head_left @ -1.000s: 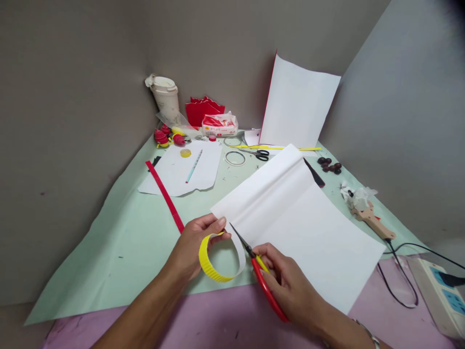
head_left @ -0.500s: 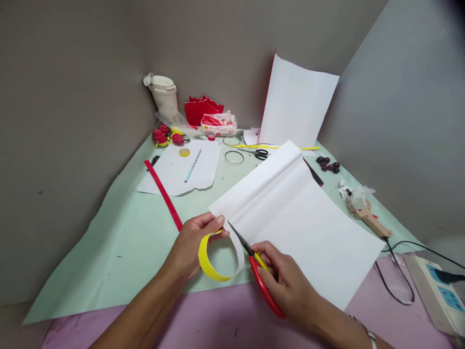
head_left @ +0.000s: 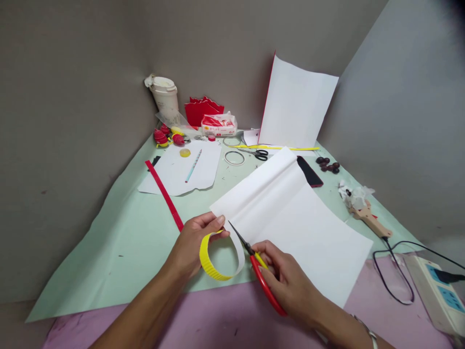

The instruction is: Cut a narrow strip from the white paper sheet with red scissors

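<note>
My left hand [head_left: 198, 237] is closed in a pinch. Its thumb and fingers grip a yellow corrugated paper strip [head_left: 208, 264], curled into a loop with its white back inward, near the left corner of a large white paper sheet [head_left: 308, 228]. My right hand [head_left: 281, 271] is closed round the red and yellow handles of a pair of scissors [head_left: 264, 286]. The scissors' blades look together, and their tip points at my left fingertips, beside the strip. Whether the tip touches the paper, I cannot tell. A red paper strip [head_left: 165, 196] lies beyond my left hand.
At the back are black scissors [head_left: 260, 154], tape rolls [head_left: 234, 158], a tissue pack [head_left: 219, 125] and a white cup [head_left: 165, 97]. A black phone [head_left: 309, 172] lies behind the sheet. On the right, a glue gun [head_left: 372, 221] trails its cord near a power strip [head_left: 436, 291].
The white sheet has shifted slightly left and down at its far and right edges, uncovering more of the black phone. Both hands, the yellow strip and the scissors stay nearly in place.
</note>
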`<state>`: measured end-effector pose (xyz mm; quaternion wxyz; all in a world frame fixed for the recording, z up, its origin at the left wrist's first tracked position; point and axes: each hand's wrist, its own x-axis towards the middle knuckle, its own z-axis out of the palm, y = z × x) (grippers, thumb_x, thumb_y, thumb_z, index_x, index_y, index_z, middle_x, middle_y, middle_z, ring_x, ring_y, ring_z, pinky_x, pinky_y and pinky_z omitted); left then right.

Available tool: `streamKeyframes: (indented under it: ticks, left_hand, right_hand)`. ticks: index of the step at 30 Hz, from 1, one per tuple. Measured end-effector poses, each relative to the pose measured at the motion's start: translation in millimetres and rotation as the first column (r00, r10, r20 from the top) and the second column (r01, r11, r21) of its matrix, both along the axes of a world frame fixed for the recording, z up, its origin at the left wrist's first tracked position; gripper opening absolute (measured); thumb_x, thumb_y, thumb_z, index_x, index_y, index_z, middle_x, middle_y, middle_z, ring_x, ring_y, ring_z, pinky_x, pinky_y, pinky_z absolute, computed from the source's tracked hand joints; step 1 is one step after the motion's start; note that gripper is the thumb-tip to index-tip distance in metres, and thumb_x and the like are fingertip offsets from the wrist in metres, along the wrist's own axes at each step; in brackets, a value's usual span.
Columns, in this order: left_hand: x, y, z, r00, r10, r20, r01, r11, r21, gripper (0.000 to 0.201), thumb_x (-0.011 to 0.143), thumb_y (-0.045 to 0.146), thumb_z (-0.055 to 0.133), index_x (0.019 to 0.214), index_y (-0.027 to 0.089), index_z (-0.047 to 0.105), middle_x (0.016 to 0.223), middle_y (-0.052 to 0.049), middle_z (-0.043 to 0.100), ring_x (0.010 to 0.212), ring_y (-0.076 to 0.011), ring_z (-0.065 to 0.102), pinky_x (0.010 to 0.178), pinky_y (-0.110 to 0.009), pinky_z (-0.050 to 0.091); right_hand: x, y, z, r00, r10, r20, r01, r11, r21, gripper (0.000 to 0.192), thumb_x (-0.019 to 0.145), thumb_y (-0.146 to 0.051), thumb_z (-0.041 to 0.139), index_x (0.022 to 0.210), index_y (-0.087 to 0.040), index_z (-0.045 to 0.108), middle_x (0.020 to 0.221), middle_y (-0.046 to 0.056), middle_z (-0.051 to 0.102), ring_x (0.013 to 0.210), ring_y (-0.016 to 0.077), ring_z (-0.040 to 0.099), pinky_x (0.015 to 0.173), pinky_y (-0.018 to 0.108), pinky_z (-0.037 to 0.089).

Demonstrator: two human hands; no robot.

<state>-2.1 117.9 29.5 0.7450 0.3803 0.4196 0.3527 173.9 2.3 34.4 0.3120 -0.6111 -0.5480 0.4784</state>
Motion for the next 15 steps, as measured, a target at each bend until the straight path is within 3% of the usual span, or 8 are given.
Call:
streamKeyframes:
  ticks: [15]
  left_hand:
    - [-0.2, 0.3, -1.9, 0.999, -0.03, -0.021, 0.031, 0.999, 0.034, 0.019, 0.075, 0.034, 0.074, 0.069, 0.017, 0.067, 0.067, 0.002, 0.061, 0.068, -0.0116, 0.06, 0.07, -0.022, 0.048]
  right_hand:
    - [1.1, 0.8, -3.1, 0.999, -0.003, -0.045, 0.004, 1.0, 0.012, 0.011, 0.095, -0.026, 0.046, 0.103, -0.022, 0.053, 0.063, -0.007, 0.039, 0.056, 0.0107, 0.034, 0.052, 0.023, 0.027]
